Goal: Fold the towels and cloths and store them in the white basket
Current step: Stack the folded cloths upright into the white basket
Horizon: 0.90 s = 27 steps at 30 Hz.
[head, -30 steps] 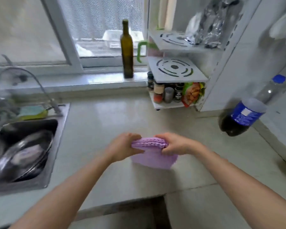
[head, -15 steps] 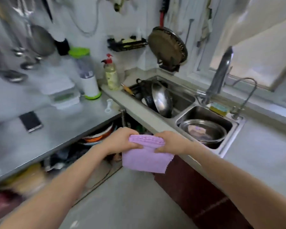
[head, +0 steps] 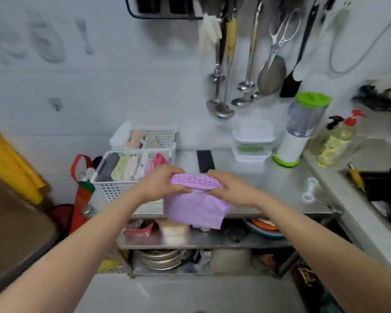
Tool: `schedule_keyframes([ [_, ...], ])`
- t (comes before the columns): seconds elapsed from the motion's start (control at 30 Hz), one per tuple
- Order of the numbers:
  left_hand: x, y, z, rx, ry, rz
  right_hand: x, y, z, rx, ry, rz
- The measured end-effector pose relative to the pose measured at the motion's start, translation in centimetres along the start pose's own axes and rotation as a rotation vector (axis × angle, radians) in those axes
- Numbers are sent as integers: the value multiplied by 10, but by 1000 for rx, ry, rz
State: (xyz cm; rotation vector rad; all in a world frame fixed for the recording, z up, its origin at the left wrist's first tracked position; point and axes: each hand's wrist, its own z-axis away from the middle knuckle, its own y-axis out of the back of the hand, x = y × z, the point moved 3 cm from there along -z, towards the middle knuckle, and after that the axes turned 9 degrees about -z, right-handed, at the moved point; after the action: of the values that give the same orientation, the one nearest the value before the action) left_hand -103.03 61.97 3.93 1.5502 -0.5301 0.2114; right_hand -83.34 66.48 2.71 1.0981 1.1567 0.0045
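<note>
At the far left a yellow cloth-like sheet [head: 11, 163] hangs down past a brown panel, and just right of it a red strap and a red-and-green bottle [head: 82, 190] stand beside the steel desk [head: 287, 184]. On the left end of that desk sits a white perforated plastic basket [head: 113, 190], packed with folded cloths standing on edge in a row [head: 131, 166] — grey, pale green, pink, white and a red one at the right end; a second white perforated basket [head: 165, 134] with more folded cloths lies just behind it against the wall. The left hand [head: 160, 186] is in front of the near basket's right side, its fingers curled round the left end of a folded lilac waffle-textured cloth [head: 194, 208], thumb underneath. The cloth is held in the air above the desk's front edge, its bunched top fold stretched between both hands and the rest hanging down over the shelf below. The right hand [head: 228, 186] pinches the right end of the fold, fingers curled on top. Behind the hands a dark flat phone-like slab [head: 204, 161] lies on the desk. Further right stand stacked clear lidded containers [head: 253, 141], a blender with a green lid [head: 300, 129] and a clear bottle with a red pump top [head: 336, 141] — ladles and spoons [head: 221, 91] hang on the wall above.
</note>
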Motion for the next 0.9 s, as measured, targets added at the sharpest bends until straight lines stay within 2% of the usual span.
schedule_keyframes([
  [0.17,-69,59,-47,113,131,-57,-16,21,-113,61,123,68],
  [0.27,-106,88,-78,176,179,-66,-19,33,-168,123,136,109],
  [0.5,-185,117,-152,208,111,-70,-14,38,-261,257,105,260],
  [0.73,-242,139,-232,128,-77,-7,-17,27,-325,413,-65,425],
  [0.9,-261,123,-274,-172,-296,-168,-15,5,-345,493,-243,510],
])
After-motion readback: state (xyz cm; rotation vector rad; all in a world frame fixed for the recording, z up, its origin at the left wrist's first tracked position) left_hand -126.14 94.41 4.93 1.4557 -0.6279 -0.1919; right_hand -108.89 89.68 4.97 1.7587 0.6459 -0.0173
